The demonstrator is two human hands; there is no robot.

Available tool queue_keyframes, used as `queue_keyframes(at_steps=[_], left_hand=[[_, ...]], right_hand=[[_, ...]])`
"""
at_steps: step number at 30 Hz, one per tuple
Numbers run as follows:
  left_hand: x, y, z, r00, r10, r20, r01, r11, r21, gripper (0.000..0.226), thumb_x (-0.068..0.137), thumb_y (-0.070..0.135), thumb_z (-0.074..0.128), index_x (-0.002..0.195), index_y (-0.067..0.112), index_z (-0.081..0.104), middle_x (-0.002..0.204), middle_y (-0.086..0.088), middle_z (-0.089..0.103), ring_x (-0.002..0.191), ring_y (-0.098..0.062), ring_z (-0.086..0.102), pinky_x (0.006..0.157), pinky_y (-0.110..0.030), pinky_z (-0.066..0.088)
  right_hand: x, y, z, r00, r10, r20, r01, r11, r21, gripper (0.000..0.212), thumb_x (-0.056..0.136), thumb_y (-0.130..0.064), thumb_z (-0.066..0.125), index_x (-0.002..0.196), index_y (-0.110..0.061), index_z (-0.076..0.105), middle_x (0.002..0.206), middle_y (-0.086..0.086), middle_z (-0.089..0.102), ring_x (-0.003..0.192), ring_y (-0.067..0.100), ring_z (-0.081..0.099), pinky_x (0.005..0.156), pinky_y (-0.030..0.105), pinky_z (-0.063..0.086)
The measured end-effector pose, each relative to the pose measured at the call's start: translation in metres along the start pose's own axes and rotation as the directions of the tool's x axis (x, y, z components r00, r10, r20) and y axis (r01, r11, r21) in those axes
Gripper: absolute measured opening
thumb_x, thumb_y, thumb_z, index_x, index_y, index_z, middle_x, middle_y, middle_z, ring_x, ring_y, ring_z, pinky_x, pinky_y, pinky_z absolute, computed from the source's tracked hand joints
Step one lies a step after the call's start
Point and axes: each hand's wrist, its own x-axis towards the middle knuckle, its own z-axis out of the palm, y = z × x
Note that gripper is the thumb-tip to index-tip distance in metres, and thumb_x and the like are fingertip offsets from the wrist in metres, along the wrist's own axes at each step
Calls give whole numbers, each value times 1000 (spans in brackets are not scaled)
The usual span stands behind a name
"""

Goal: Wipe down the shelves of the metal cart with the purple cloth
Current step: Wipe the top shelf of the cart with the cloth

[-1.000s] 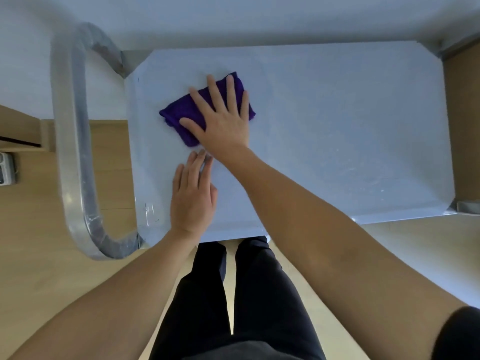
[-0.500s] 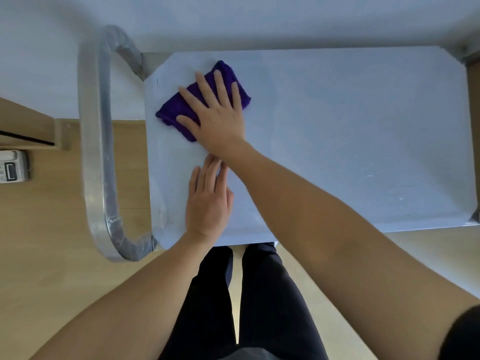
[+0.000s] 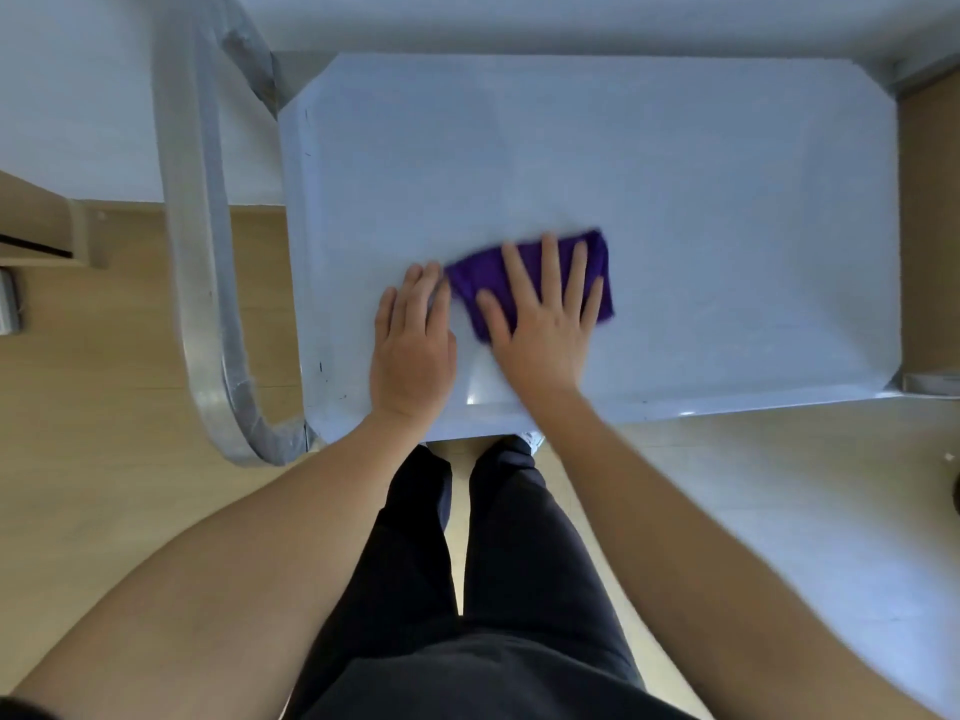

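Purple cloth [image 3: 467, 283] under spread right hand [image 3: 540, 340]; left hand [image 3: 413, 350] flat on cart shelf [image 3: 675, 174].

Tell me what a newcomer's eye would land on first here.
The purple cloth stands out most, a dark patch on the pale top shelf of the metal cart, near its front edge. The right hand presses flat on it with fingers spread, and the left hand lies flat on the shelf just to its left. The curved metal handle loops off the cart's left end.
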Motion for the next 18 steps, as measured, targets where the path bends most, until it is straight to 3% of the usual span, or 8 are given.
queue_keyframes(at_steps=[5,13,18], left_hand=[[-3,1,-3,999,3,53,1,997,-76,53,95,10,29,147,2,37,154,-15,35,148,-29,24,121,-47,19],[3,-7,1,1000,22,8,-21,998,-55,50,96,7,34,146,3,40,153,-14,39,146,-29,29,120,-48,23],[5,-6,-2,1000,-21,1,21,995,-96,44,98,7,37,140,3,47,148,-13,44,143,-29,33,118,-48,27]], right_hand=[[-105,9,0,986,31,162,-15,995,-94,62,95,-65,26,151,-40,16,162,2,11,149,32,1,119,55,8],[27,-19,-5,990,60,126,-61,998,-1,61,96,-63,22,151,-40,11,162,1,0,148,33,-8,117,58,-3],[-13,-12,-3,992,22,125,-16,999,-45,60,97,-61,22,152,-38,12,162,3,3,148,32,-5,119,55,-1]])
